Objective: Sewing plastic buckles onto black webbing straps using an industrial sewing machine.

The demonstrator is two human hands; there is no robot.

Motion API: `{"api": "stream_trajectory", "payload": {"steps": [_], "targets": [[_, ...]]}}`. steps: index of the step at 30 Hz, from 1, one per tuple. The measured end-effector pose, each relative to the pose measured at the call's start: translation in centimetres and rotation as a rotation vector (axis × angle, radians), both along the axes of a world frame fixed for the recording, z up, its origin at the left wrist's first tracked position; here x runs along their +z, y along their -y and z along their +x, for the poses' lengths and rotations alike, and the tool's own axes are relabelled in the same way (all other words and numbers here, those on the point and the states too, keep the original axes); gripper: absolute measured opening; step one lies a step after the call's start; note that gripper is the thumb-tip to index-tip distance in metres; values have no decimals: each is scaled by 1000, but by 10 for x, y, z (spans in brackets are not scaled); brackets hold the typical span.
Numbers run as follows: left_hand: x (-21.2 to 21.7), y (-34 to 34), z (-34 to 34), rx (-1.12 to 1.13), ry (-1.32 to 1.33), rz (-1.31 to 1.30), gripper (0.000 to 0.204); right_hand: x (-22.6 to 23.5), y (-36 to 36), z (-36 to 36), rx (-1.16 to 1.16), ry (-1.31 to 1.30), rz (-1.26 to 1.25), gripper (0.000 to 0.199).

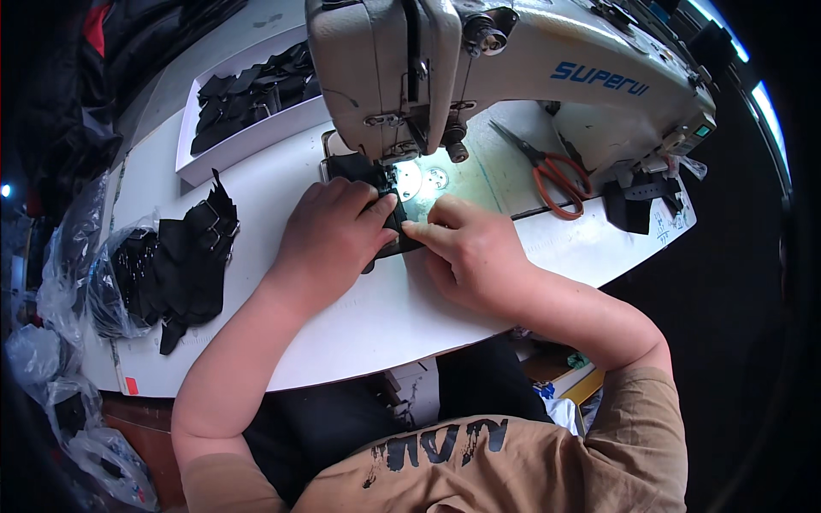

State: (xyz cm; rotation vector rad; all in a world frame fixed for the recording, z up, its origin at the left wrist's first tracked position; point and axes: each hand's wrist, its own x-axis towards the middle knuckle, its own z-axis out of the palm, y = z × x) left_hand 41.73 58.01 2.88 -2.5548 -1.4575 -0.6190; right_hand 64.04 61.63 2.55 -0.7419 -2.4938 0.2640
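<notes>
A black fabric piece (351, 166), looking like a strap part, lies at the needle area of a white sewing machine (522, 51), under the lit presser foot (392, 178). My left hand (338, 227) rests over it, thumb and forefinger closed on its near part, so much of the piece is hidden. From the other side my right hand (470, 244) reaches in, its fingers curled and its thumb and forefinger pinched at the right edge of the same piece. The fingertips of both hands are close together, just in front of the needle.
Left of the machine stands a white box (250, 128) of black strap pieces. More black straps with metal buckles (192, 261) lie on the white table (342, 350), beside clear plastic bags (64, 291). Orange-handled scissors (556, 184) and a black strap piece (629, 205) lie to the right.
</notes>
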Motion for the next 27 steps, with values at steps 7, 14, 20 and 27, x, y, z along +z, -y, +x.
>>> {"api": "stream_trajectory", "payload": {"steps": [7, 14, 20, 27], "targets": [[-2, 0, -1, -18, 13, -34, 34, -2, -1, -3, 0, -13, 14, 43], [-1, -1, -2, 3, 33, -56, 35, 0, 0, -6, -25, 44, 26, 43], [-1, -3, -3, 19, 18, -69, 36, 2, 0, -8, -30, 32, 19, 44], [-2, -8, -3, 54, 32, -71, 39, 3, 0, -10, -57, 36, 22, 46]]}}
